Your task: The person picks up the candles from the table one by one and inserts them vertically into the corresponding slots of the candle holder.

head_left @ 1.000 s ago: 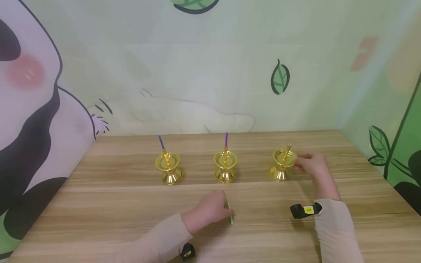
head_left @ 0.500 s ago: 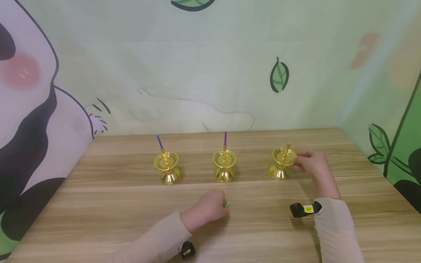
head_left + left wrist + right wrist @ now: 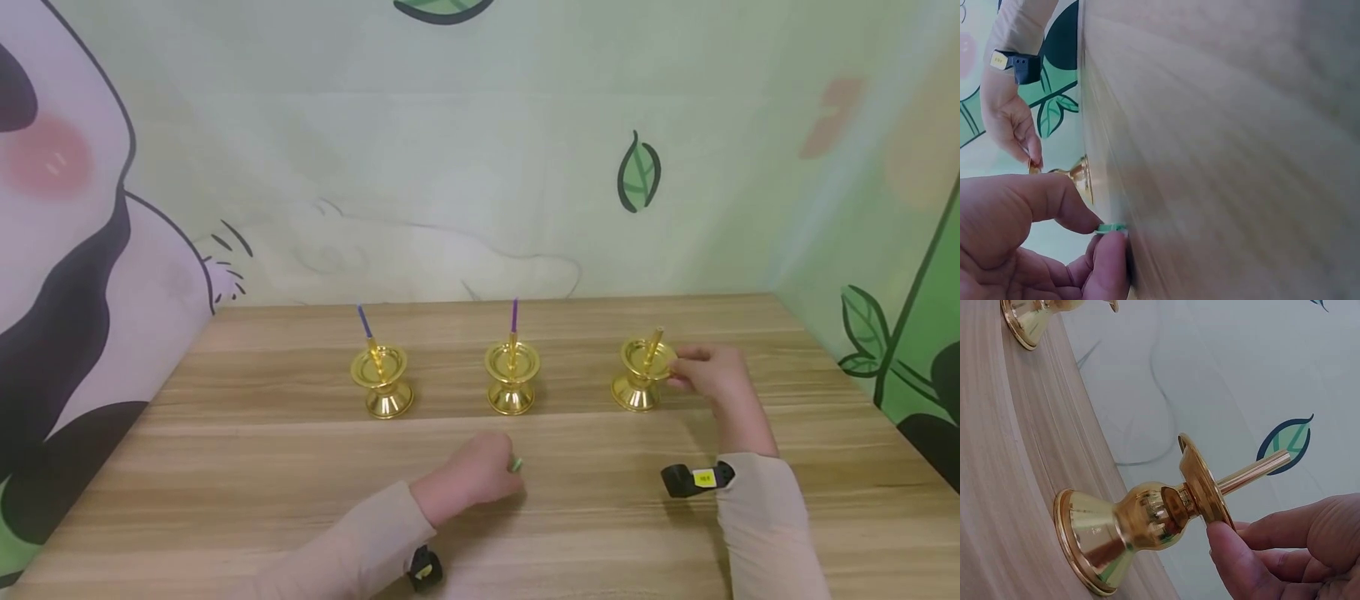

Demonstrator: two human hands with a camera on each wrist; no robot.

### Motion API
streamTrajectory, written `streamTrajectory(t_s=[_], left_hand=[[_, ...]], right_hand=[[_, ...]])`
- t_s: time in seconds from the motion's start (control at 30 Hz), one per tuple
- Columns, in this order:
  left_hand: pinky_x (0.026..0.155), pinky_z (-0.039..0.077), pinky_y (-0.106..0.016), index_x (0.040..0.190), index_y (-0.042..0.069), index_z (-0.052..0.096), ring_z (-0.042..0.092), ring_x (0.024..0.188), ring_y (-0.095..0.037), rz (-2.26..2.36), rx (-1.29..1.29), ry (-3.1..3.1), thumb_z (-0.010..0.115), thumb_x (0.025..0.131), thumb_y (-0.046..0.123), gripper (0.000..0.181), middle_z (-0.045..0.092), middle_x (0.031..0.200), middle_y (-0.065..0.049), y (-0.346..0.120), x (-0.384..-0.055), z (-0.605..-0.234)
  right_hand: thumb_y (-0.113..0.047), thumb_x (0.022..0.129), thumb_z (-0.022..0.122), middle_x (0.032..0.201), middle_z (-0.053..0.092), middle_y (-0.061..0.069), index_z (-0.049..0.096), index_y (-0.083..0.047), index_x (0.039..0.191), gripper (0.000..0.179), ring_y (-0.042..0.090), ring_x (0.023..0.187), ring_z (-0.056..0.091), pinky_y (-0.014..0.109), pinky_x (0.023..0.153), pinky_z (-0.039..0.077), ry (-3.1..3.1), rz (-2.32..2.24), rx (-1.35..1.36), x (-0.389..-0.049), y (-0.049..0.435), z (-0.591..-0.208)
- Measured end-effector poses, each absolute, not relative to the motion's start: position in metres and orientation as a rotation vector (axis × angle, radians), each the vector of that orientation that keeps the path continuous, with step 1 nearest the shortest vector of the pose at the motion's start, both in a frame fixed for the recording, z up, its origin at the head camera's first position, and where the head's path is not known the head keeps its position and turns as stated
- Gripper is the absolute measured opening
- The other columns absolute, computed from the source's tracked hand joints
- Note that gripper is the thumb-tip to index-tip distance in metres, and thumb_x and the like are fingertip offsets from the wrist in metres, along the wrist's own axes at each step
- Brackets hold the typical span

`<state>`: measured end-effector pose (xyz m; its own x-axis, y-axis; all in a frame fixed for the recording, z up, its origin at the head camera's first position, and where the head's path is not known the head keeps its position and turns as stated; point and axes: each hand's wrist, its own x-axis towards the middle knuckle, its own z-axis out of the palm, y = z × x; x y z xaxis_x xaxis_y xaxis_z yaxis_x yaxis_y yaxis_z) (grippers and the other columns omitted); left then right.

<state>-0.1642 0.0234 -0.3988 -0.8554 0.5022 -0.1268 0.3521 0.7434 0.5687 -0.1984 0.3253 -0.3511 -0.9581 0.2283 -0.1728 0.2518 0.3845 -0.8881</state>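
Low over the table, my left hand (image 3: pixel 474 468) pinches a thin green candle (image 3: pixel 1111 229) between thumb and finger; only a short bit of it shows. With thumb and fingers my right hand (image 3: pixel 712 372) grips the dish rim of the right gold candle holder (image 3: pixel 1147 515), which stands on the table with a bare upright tube. The middle gold holder (image 3: pixel 512 392) bears a purple candle (image 3: pixel 514 315). In the left gold holder (image 3: pixel 388 398) a blue candle (image 3: pixel 364 321) leans to the left.
The three holders stand in a row toward the back of the wooden table (image 3: pixel 262 500). Behind it rises a wall (image 3: pixel 450 167) printed with a panda and leaves. Each wrist wears a black camera band (image 3: pixel 690 479).
The green candle, earlier showing lengthwise below my left fingers, now shows only a short end at the fingertips. My right hand stays on the right holder's rim.
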Motion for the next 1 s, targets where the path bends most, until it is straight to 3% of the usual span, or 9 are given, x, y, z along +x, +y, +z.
streamTrajectory(t_s=[0.43, 1.0], left_hand=[[0.041, 0.027, -0.017, 0.051, 0.017, 0.032, 0.030, 0.042, -0.007, 0.787, 0.803, 2.722, 0.064, 0.079, 0.009, 0.043, 0.027, 0.046, 0.009, 0.030, -0.173, -0.396], [0.051, 0.037, -0.018, 0.082, 0.006, 0.053, 0.043, 0.060, -0.009, 0.889, 1.045, 2.785, 0.066, 0.079, 0.002, 0.015, 0.046, 0.068, 0.004, 0.062, -0.185, -0.368]], right_hand=[[-0.001, 0.095, 0.049, 0.121, 0.052, 0.032, 0.038, 0.020, 0.132, 0.044, -0.002, 0.067, 0.060, 0.020, 0.075, 0.057, 2.596, -1.661, 0.436, -0.198, 0.327, -0.351], [-0.001, 0.095, 0.048, 0.121, 0.053, 0.032, 0.039, 0.019, 0.132, 0.043, -0.003, 0.066, 0.060, 0.020, 0.075, 0.057, 2.598, -1.652, 0.448, -0.196, 0.324, -0.350]])
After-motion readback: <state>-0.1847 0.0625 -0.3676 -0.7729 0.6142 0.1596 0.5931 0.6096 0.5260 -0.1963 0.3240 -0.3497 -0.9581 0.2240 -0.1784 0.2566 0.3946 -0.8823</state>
